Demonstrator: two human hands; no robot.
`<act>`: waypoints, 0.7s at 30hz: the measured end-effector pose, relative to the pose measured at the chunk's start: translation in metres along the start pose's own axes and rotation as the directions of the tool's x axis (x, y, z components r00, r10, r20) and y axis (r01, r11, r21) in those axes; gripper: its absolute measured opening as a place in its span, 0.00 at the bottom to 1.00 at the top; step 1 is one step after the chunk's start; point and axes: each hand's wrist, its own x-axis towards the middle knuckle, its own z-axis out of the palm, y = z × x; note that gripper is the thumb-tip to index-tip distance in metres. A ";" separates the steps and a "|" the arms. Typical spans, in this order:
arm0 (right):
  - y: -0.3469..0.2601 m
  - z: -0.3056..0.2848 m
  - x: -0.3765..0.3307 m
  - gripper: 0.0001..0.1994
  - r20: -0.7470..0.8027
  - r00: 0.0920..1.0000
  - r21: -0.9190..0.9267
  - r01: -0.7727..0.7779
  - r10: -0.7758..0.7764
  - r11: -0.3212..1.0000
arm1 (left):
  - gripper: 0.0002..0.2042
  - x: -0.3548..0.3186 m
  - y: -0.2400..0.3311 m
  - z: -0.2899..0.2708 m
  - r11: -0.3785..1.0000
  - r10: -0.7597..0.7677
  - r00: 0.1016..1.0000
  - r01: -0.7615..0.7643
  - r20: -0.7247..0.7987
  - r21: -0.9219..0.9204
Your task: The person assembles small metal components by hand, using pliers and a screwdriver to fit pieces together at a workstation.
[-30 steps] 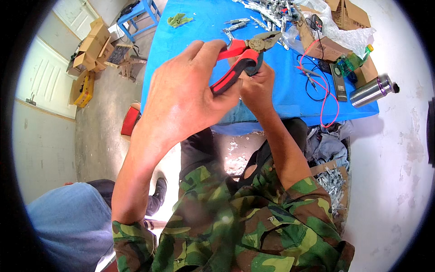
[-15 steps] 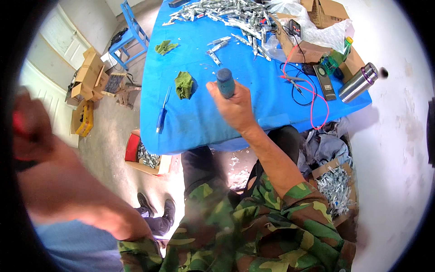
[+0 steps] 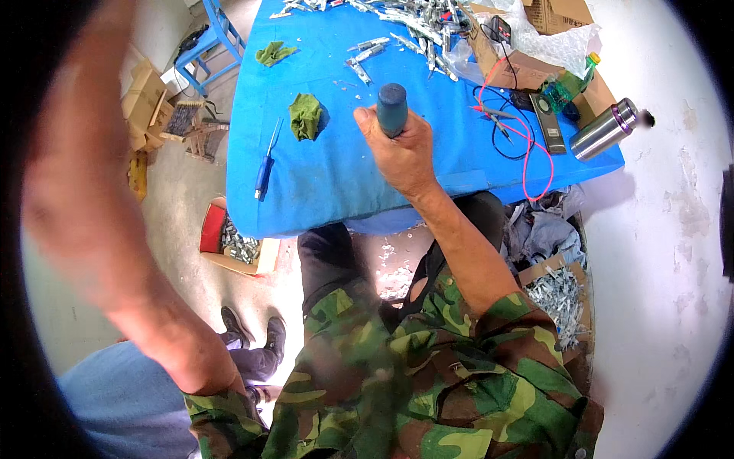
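"What's your right hand (image 3: pixel 405 155) holding?"
"I'm clenching a dark handle (image 3: pixel 392 109), end upward, over the blue table (image 3: pixel 336 183)."
"And your left hand?"
"Out of view, I can't tell; my left arm (image 3: pixel 88 199) is pointing forward."

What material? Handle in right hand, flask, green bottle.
Handle: dull, dark blue-green, likely rubber or plastic; no metallic shine shows.
Flask: silvery with metallic sheen, likely stainless steel.
Green bottle: glossy, see-through, probably plastic, though glass isn't ruled out.

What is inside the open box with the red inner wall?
Small silvery pieces. Anything beneath them is covered, and the blue table hides part of the box.
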 end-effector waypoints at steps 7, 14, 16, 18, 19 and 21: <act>0.011 -0.002 0.005 0.09 -0.026 0.998 0.040 -0.060 0.061 0.997 | 0.11 -0.020 -0.024 0.024 0.883 0.348 0.932 -0.363 0.103 0.299; 0.000 -0.001 -0.001 0.09 0.043 0.999 0.001 -0.031 0.031 1.000 | 0.19 0.001 0.008 0.013 0.999 0.003 0.996 0.001 0.084 -0.041; -0.001 0.003 -0.002 0.09 0.031 0.999 0.095 -0.038 0.036 0.995 | 0.16 0.003 0.005 0.012 0.998 0.066 0.992 -0.065 -0.104 0.011; 0.000 0.004 -0.003 0.08 0.029 0.999 0.100 -0.044 0.041 0.994 | 0.16 -0.020 0.000 0.025 0.998 0.007 0.999 -0.005 0.045 -0.058; 0.002 0.000 -0.003 0.08 0.029 0.999 0.043 -0.042 0.041 0.998 | 0.17 -0.038 0.001 0.039 0.988 -0.035 0.981 0.062 0.189 -0.139; -0.001 0.007 -0.005 0.08 0.042 0.999 0.104 -0.020 0.016 0.994 | 0.22 -0.063 0.005 0.070 0.989 0.048 0.756 -0.128 0.653 0.075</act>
